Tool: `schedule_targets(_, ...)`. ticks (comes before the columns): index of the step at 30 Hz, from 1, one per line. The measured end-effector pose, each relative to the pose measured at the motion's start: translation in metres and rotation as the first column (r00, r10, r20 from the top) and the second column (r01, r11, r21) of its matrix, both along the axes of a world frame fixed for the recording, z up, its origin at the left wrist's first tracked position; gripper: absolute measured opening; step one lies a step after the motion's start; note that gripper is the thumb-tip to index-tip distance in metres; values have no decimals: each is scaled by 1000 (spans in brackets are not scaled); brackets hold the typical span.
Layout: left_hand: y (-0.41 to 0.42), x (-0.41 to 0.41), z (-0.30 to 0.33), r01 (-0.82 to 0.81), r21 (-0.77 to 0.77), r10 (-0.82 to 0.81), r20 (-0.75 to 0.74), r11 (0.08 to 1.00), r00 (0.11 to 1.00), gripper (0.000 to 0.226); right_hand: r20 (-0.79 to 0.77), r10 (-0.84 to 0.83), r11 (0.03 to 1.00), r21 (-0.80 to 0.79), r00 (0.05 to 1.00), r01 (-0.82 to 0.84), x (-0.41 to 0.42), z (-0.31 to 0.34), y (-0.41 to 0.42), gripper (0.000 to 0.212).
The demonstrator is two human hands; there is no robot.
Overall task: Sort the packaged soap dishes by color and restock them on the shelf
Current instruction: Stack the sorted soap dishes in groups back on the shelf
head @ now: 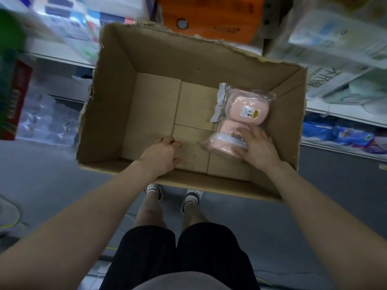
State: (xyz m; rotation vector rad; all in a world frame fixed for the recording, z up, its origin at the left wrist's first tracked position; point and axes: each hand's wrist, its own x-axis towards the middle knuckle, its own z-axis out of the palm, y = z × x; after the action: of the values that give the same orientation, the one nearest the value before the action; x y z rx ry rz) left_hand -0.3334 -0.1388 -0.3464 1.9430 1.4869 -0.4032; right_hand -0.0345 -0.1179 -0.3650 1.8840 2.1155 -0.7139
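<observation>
The person's dark shorts (178, 254) fill the bottom edge, with both legs and two white shoes (191, 196) below on the grey floor (240, 227). Both bare forearms extend forward into an open cardboard box (111, 97) standing on the floor just ahead of the shoes.

The left hand (162, 152) is inside the box near its front wall, knuckles up, fingers curled under toward the box bottom. It holds nothing visible; whether the fingertips touch the cardboard cannot be determined.

The right hand (258, 146) lies on the near pink soap dish (222, 143), which is sealed in clear plastic. Its fingers are spread and bent over the package's right end, with the thumb against the near side.

A second packaged pink soap dish (247, 108) lies flat just beyond the first, touching it, label sticker facing up. Both packages occupy the right half of the box bottom; the left half shows bare cardboard.

Beyond the box, white shelves (335, 114) hold blurred packaged goods on both sides, and an orange carton (209, 15) stands behind the far wall.
</observation>
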Motion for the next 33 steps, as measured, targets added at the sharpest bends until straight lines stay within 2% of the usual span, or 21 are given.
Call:
schedule_targets(2,1,0,-1,-4,-16,4,-18,1000,1000,52,-12,-115,993,-10,993,115,0,-7,6,60)
schedule_targets(4,1,0,-2,-5,-41,3,-42,999,999,52,-18,-198,977,-88,980,196,-5,-13,10,58)
schedule_targets(8,3,1,-3,-17,-83,12,-59,996,998,53,-60,-287,952,-129,956,277,-22,-20,14,58)
schedule_targets(11,2,1,-5,-30,-103,22,-72,994,997,55,-70,-224,967,-143,972,212,-40,-15,13,59)
schedule_targets(15,0,-1,-9,-49,-112,38,-99,993,994,56,-188,-123,979,-185,974,88,-68,-8,13,56)
schedule_targets(19,0,-3,-9,-76,-102,67,-89,992,994,55,-231,-40,986,-164,972,2,-80,-5,19,52)
schedule_targets(22,7,1,-7,-118,-68,117,-24,991,993,67,-202,32,998,-53,979,-44,-74,-1,26,47)
schedule_targets(25,20,11,-5,-94,-34,95,14,995,995,78,-100,105,974,209,989,-82,-60,1,36,43)
schedule_targets(27,27,18,-8,-72,-44,72,15,996,997,79,-11,94,943,321,996,-86,-50,0,44,43)
schedule_targets(30,32,20,-17,-101,-76,104,45,992,993,65,42,131,937,322,990,-138,-40,-3,52,49)
schedule_targets(33,38,5,-15,-134,-152,157,151,979,976,53,69,174,934,303,982,-186,-37,-6,53,49)
